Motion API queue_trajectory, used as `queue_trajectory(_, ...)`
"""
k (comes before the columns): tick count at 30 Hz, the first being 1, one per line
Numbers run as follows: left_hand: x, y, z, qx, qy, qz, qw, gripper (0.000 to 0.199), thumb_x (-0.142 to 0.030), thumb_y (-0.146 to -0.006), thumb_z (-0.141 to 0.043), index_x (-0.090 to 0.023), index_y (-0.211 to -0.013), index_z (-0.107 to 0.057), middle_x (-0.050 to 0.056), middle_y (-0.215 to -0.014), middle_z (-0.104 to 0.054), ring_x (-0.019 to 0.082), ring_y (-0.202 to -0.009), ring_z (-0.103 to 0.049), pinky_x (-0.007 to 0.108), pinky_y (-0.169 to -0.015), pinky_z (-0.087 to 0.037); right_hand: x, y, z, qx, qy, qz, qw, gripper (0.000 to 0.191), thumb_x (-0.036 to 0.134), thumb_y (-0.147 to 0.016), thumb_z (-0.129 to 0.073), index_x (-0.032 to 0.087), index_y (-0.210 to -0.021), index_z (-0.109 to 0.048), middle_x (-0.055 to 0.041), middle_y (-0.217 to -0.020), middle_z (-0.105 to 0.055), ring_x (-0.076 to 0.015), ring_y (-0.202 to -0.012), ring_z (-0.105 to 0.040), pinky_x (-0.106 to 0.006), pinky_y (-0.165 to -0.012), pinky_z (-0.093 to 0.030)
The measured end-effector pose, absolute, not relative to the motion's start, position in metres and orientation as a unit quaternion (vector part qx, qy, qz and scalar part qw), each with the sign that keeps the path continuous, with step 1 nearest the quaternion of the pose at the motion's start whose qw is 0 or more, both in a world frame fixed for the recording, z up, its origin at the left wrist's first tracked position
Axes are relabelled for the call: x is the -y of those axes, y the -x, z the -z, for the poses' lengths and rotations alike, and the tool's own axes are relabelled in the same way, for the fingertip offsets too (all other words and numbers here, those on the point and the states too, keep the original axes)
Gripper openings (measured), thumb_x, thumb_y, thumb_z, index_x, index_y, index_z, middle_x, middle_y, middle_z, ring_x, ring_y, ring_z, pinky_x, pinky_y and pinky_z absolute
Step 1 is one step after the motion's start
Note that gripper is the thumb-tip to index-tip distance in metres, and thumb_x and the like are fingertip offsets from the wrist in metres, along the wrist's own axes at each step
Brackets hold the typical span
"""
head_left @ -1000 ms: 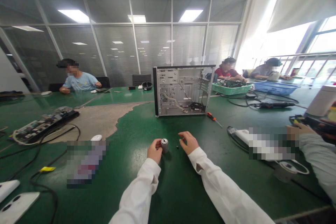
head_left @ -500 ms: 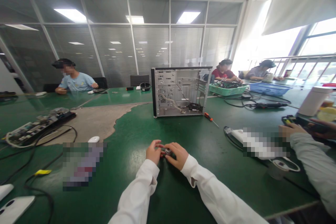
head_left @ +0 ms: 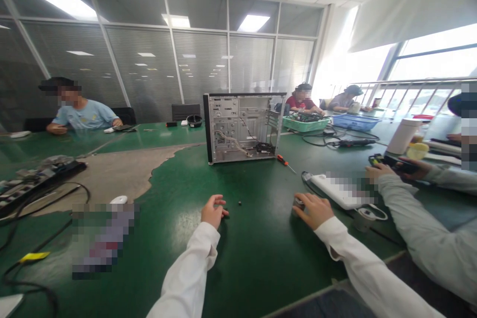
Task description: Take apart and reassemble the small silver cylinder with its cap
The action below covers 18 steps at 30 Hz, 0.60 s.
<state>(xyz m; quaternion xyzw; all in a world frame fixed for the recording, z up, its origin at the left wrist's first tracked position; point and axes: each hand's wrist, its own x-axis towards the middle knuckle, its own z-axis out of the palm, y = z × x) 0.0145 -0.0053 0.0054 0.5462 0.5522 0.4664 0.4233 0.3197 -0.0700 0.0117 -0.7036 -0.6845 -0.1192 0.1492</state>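
My left hand (head_left: 213, 211) hovers low over the green tabletop (head_left: 257, 253), its fingers spread and nothing visible between them. Just right of its fingertips lies a tiny dark piece (head_left: 239, 203), too small to name. Farther right, my right hand (head_left: 314, 209) has its fingers closed around a small greyish metal object (head_left: 298, 203), partly covered by the fingers. Beyond both hands stands an opened computer case (head_left: 244, 129), side panel off, with loose wires and a dark part at its bottom. An orange-handled screwdriver (head_left: 282, 160) rests beside the case's right corner.
A white power strip (head_left: 331, 190) with a cable lies to the right, near a co-worker's sleeve (head_left: 410, 208). Green (head_left: 305, 124) and blue (head_left: 354, 121) baskets sit behind. On the left are a blurred-out purple item (head_left: 108, 241), a mouse (head_left: 119, 200) and cables.
My hands have parted. The right one moved right with the small metal object, while the left stayed near its place. The tiny dark piece now shows between them. The view turned right.
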Motion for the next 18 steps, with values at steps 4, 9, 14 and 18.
queue_trajectory(4,0.004,-0.015,-0.004,-0.563,-0.549,-0.457,0.416,0.035,0.001,-0.061,-0.038,-0.013,-0.092,-0.048,0.004,-0.08,-0.057,0.004,-0.043,-0.055,0.014,-0.039,-0.039,0.07,-0.373,-0.016,0.594,0.791,0.137,0.059,0.032,0.038,-0.073,-0.043,0.022,-0.098,-0.052,-0.0097,-0.091,-0.056,-0.0254,-0.085,-0.05,-0.038,-0.066,-0.031)
queue_trajectory(9,0.003,-0.014,-0.003,-0.558,-0.551,-0.461,0.415,0.034,0.001,-0.062,-0.038,-0.013,-0.091,-0.048,0.003,-0.079,-0.057,0.005,-0.044,-0.055,0.014,-0.039,-0.04,0.071,-0.386,-0.026,0.544,0.811,0.209,0.055,0.034,0.03,-0.068,-0.049,0.017,-0.1,-0.052,-0.015,-0.098,-0.053,-0.0311,-0.09,-0.046,-0.045,-0.07,-0.03)
queue_trajectory(14,0.002,-0.013,0.0,-0.551,-0.557,-0.462,0.415,0.033,0.0,-0.062,-0.039,-0.013,-0.091,-0.048,0.004,-0.08,-0.057,0.005,-0.044,-0.055,0.014,-0.04,-0.04,0.067,-0.312,-0.016,0.707,0.663,0.192,0.156,0.037,0.023,-0.072,-0.042,0.017,-0.109,-0.047,-0.011,-0.11,-0.047,-0.0248,-0.099,-0.042,-0.04,-0.081,-0.032)
queue_trajectory(18,0.002,-0.012,-0.001,-0.553,-0.551,-0.459,0.424,0.033,0.0,-0.063,-0.037,-0.013,-0.092,-0.047,0.004,-0.08,-0.056,0.005,-0.044,-0.054,0.015,-0.041,-0.04,0.048,-0.236,-0.001,0.822,0.538,0.074,0.168,0.05,0.02,-0.071,-0.043,0.02,-0.12,-0.035,-0.0097,-0.116,-0.042,-0.0204,-0.102,-0.04,-0.033,-0.082,-0.036)
